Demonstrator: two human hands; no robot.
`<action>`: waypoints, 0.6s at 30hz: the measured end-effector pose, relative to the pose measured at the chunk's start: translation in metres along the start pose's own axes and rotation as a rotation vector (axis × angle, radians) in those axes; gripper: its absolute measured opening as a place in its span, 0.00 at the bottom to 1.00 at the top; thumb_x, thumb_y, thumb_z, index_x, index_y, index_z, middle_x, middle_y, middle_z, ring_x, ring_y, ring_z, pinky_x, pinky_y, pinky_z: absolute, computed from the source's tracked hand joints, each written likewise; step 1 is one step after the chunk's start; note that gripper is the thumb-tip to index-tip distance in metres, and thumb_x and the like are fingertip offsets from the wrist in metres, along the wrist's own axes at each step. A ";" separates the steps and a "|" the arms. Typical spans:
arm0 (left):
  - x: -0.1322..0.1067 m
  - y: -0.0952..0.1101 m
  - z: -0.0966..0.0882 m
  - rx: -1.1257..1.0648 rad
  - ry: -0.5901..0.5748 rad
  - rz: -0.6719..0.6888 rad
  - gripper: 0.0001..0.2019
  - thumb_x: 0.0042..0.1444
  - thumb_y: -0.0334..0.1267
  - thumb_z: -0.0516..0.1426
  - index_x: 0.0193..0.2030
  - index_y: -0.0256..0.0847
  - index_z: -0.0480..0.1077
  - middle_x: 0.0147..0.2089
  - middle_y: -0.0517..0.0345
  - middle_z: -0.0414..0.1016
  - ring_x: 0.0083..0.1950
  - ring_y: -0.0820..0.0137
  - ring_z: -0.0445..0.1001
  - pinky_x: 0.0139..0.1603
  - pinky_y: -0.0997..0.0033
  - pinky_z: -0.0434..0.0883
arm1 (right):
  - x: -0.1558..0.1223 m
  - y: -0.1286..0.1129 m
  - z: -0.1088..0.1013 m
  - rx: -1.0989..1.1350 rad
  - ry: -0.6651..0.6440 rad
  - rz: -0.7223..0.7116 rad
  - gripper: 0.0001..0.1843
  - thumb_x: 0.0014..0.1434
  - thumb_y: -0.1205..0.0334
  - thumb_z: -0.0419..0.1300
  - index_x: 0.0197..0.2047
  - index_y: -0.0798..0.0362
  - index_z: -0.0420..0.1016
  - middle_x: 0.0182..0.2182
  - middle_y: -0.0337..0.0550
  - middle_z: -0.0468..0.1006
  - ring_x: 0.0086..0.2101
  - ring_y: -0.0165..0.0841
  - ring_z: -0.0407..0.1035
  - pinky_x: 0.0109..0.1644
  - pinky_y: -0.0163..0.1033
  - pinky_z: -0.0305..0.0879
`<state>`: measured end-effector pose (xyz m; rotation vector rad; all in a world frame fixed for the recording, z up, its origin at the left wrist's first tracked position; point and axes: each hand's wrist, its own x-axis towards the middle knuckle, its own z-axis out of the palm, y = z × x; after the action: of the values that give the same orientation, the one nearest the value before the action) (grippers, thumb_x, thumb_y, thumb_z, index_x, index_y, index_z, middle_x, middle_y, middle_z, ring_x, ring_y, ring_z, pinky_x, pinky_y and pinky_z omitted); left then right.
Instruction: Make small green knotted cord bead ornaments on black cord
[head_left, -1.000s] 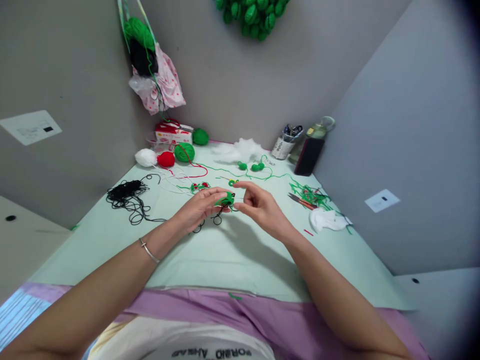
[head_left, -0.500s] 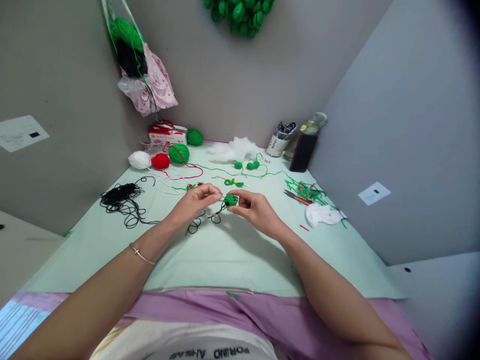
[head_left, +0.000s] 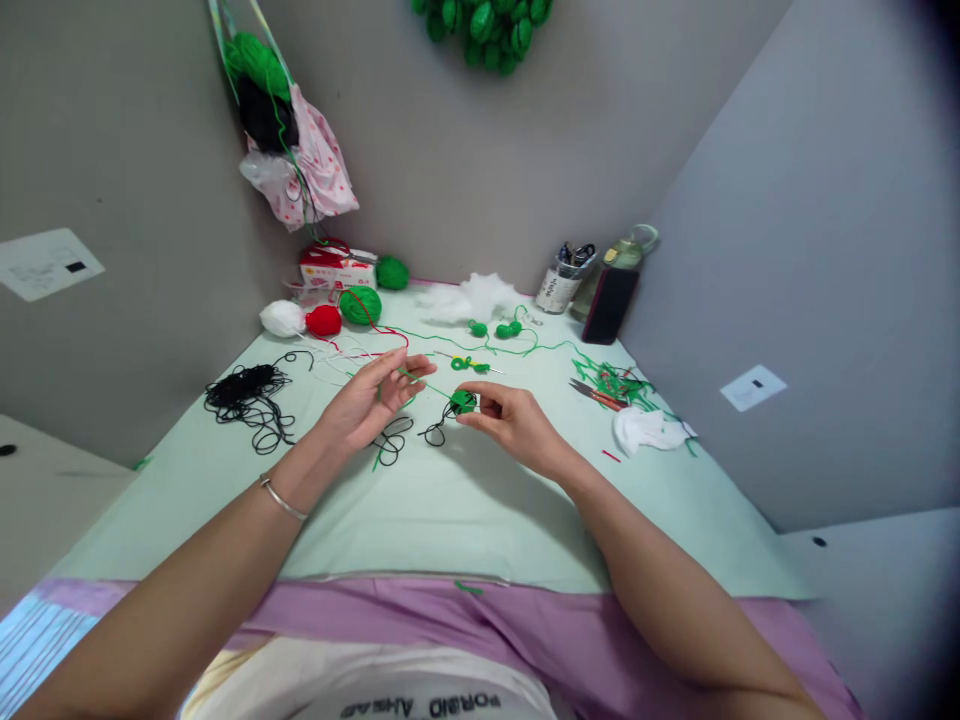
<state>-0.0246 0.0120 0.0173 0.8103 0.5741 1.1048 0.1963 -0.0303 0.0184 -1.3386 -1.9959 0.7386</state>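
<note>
Above the mid. of the table [head_left: 450, 530], just off the R hand's [head_left: 517, 420] fingertips' L side, sits a small green knit piece [head_left: 463, 402]. R hand grips it btwn thumb (below) and index finger (above), other fingers curled in behind. Piece is roundish, so no clear long axis; can't tell which end is its front. Its L side faces the L hand [head_left: 367, 405], and from there a green strand [head_left: 431, 386] runs taut, slanting up-L to that hand's fingers. L hand is half open, palm turned twd the piece, fingers loosely spread; can't tell if it pinches the strand or just has it laid across. Black thread [head_left: 435, 433] hangs at the piece's lower L, looping nr the tabletop.

Beyond the hands, approx. centre: a hook [head_left: 491, 371], lying abt L–R, its metal tip pointing R, w/ a green knit ring [head_left: 460, 364] beside it. Far L: black yarn tangle [head_left: 244, 390]; behind it white ball [head_left: 283, 318], red ball [head_left: 324, 320] and green ball [head_left: 361, 306], side by side. Back: white stuffing [head_left: 476, 298]. R side: snips [head_left: 596, 394], blades pointing up-L, next to green scraps [head_left: 619, 382]; phone [head_left: 611, 305] leans upright vs. bottle [head_left: 628, 252], nr the pen cup [head_left: 556, 288].
</note>
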 end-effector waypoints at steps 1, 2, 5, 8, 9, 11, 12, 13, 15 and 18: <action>0.000 0.001 0.000 -0.022 -0.024 -0.019 0.17 0.55 0.40 0.63 0.24 0.38 0.60 0.30 0.61 0.68 0.31 0.78 0.70 0.33 0.79 0.70 | 0.000 0.000 0.000 -0.028 0.012 -0.010 0.19 0.60 0.56 0.63 0.53 0.51 0.76 0.23 0.32 0.58 0.25 0.26 0.52 0.32 0.32 0.53; -0.001 0.002 0.001 -0.015 -0.051 -0.035 0.18 0.56 0.41 0.63 0.24 0.38 0.59 0.27 0.64 0.65 0.27 0.80 0.67 0.28 0.81 0.66 | 0.000 0.001 0.001 -0.060 0.030 -0.025 0.19 0.60 0.57 0.63 0.53 0.52 0.76 0.23 0.32 0.60 0.25 0.26 0.53 0.32 0.33 0.54; -0.005 -0.002 0.005 0.169 -0.085 -0.058 0.15 0.58 0.44 0.61 0.29 0.38 0.62 0.27 0.66 0.63 0.21 0.83 0.58 0.20 0.82 0.58 | 0.000 0.002 0.003 -0.141 0.083 -0.114 0.20 0.60 0.59 0.64 0.55 0.52 0.75 0.26 0.34 0.65 0.26 0.26 0.55 0.35 0.33 0.56; -0.008 -0.010 0.006 0.386 -0.139 -0.117 0.14 0.59 0.49 0.59 0.37 0.38 0.68 0.34 0.60 0.69 0.24 0.81 0.64 0.24 0.80 0.62 | -0.001 0.001 0.005 -0.190 0.082 -0.223 0.20 0.61 0.59 0.63 0.57 0.50 0.73 0.29 0.37 0.69 0.27 0.27 0.58 0.36 0.33 0.57; -0.008 -0.013 0.006 0.425 -0.191 -0.149 0.15 0.59 0.50 0.59 0.38 0.38 0.69 0.34 0.60 0.70 0.25 0.80 0.65 0.25 0.79 0.63 | -0.002 0.000 0.005 -0.203 0.070 -0.244 0.20 0.62 0.59 0.62 0.58 0.49 0.73 0.30 0.37 0.69 0.28 0.27 0.59 0.36 0.33 0.57; -0.007 -0.016 0.005 0.461 -0.295 -0.198 0.15 0.58 0.50 0.60 0.37 0.38 0.70 0.31 0.61 0.68 0.26 0.78 0.67 0.29 0.78 0.65 | -0.003 -0.003 0.005 -0.215 0.039 -0.248 0.20 0.63 0.59 0.61 0.58 0.49 0.72 0.30 0.38 0.70 0.28 0.28 0.60 0.36 0.34 0.58; -0.007 -0.017 0.004 0.470 -0.321 -0.206 0.15 0.58 0.49 0.60 0.37 0.38 0.70 0.30 0.62 0.66 0.27 0.78 0.67 0.29 0.78 0.65 | -0.003 -0.005 0.003 -0.199 0.022 -0.230 0.21 0.63 0.59 0.61 0.59 0.50 0.71 0.30 0.38 0.70 0.28 0.28 0.61 0.36 0.34 0.58; -0.006 -0.017 0.004 0.480 -0.322 -0.202 0.14 0.57 0.49 0.61 0.37 0.38 0.70 0.29 0.62 0.66 0.27 0.78 0.66 0.29 0.78 0.64 | -0.003 -0.007 0.001 -0.169 0.001 -0.202 0.21 0.63 0.59 0.60 0.59 0.51 0.70 0.29 0.38 0.70 0.28 0.28 0.61 0.36 0.34 0.59; -0.005 -0.016 0.002 0.497 -0.274 -0.179 0.14 0.57 0.49 0.61 0.40 0.39 0.71 0.31 0.62 0.67 0.26 0.80 0.65 0.26 0.79 0.61 | -0.004 -0.011 -0.006 -0.090 -0.030 -0.148 0.18 0.65 0.60 0.57 0.56 0.53 0.72 0.30 0.39 0.71 0.29 0.29 0.63 0.36 0.34 0.59; -0.004 -0.012 0.001 0.518 -0.211 -0.171 0.15 0.57 0.49 0.60 0.45 0.41 0.72 0.36 0.59 0.71 0.24 0.82 0.60 0.23 0.79 0.56 | -0.005 -0.014 -0.025 0.038 -0.015 -0.095 0.13 0.66 0.58 0.53 0.42 0.55 0.77 0.32 0.43 0.72 0.29 0.28 0.63 0.34 0.35 0.59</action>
<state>-0.0192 0.0055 0.0085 1.2830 0.7479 0.7055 0.2079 -0.0370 0.0442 -1.2106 -2.0322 0.7412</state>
